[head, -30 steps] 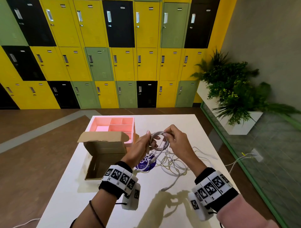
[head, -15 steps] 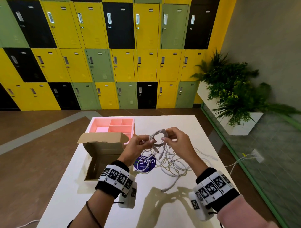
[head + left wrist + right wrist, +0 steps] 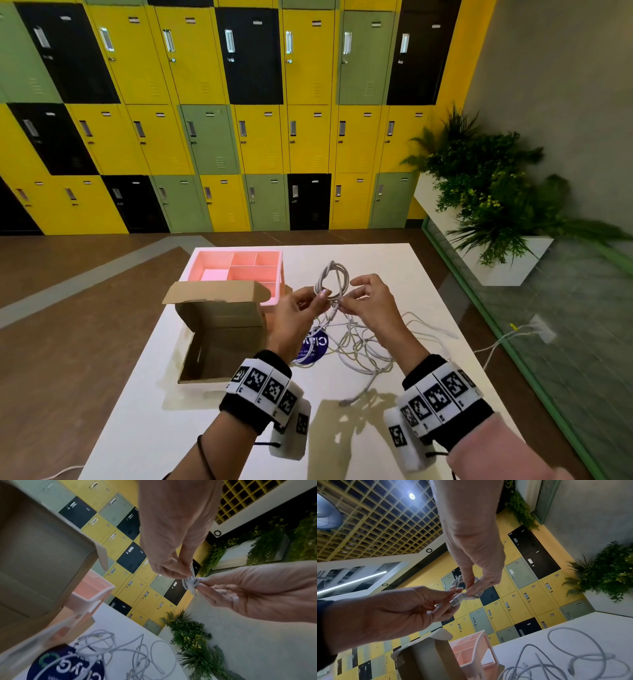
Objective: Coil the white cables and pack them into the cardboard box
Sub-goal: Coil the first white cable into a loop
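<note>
From the head view, my left hand (image 3: 297, 317) and my right hand (image 3: 371, 301) meet above the white bench (image 3: 394, 274), both pinching the small coil of white cable (image 3: 334, 279) at its lower side. The loops stand up beyond my fingertips. My left grip has thumb and forefinger closed on the bundle; my right grip pinches the same spot, its other fingers loosely spread. The open brown cardboard box (image 3: 219, 342) sits to the left of my left grip, its lid flap raised, and I see no cable inside the part visible. Below and between my wrists lies the loose tangle of white cables (image 3: 363, 346), partly over a round dark-blue sticker (image 3: 313, 347). A pink plastic divided tray (image 3: 239, 270) stands beyond the box.

In the left wrist view, my left-hand fingertips (image 3: 173, 570) and my right-hand fingertips (image 3: 204, 581) close on the bunched strands from opposite sides. The tangle spreads on the bench under my grip.

The right wrist view shows the same pinch, with a white connector end (image 3: 456, 600) just beneath my fingers.

As I judge it, one cable is nearly coiled, perhaps having its end tucked, and nothing appears packed yet. The heap below my grip remains to be separated, coiled and boxed, so most of the work is ahead.
</note>
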Demonstrator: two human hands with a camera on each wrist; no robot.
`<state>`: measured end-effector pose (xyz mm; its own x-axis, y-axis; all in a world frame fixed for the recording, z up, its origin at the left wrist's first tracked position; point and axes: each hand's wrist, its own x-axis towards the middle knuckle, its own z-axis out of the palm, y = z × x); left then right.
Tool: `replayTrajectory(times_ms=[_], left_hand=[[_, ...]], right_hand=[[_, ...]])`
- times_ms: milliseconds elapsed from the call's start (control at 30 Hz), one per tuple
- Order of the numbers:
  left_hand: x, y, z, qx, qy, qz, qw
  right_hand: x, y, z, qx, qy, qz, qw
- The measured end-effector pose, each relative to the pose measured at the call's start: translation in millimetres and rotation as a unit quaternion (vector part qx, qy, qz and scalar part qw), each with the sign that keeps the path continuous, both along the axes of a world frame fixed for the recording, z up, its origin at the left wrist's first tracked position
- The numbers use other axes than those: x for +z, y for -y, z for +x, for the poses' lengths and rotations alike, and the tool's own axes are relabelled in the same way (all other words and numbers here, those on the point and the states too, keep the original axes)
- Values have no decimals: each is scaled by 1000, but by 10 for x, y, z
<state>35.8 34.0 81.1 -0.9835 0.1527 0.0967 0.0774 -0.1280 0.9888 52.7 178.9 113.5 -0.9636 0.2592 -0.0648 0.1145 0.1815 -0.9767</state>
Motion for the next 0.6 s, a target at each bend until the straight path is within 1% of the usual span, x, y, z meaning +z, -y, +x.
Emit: replayTrajectory(times_ms=[100,200,300,367,433,467,500,567,600], left_hand=[[-20,21,0,-3,19,10,1000],[-42,27,8,-11,36,-4,999],[-57,47,17,-18,44,-19,999],[-52,81,2,-21,59,-12,998],[-44,128,-21,-27,62,-11,998],[-42,152,-32,-29,59,-20,998],[-33,172,-43,-34,56,-30,997],[-1,192,-54,-47,54,-37,997],[19,193,-55,-55,55,-37,996]], right_hand=[[27,7,-3,-3,0,28,1000],[32,8,3,4,9,45,999],[58,-20,-10,-3,11,106,994],[88,-73,-26,-13,10,150,989],[118,-111,-37,2,-2,200,980],[124,-125,-47,17,-10,241,970],[125,-138,-58,32,-20,299,953],[111,-147,-77,52,-38,428,902],[101,-152,-85,53,-46,460,885]])
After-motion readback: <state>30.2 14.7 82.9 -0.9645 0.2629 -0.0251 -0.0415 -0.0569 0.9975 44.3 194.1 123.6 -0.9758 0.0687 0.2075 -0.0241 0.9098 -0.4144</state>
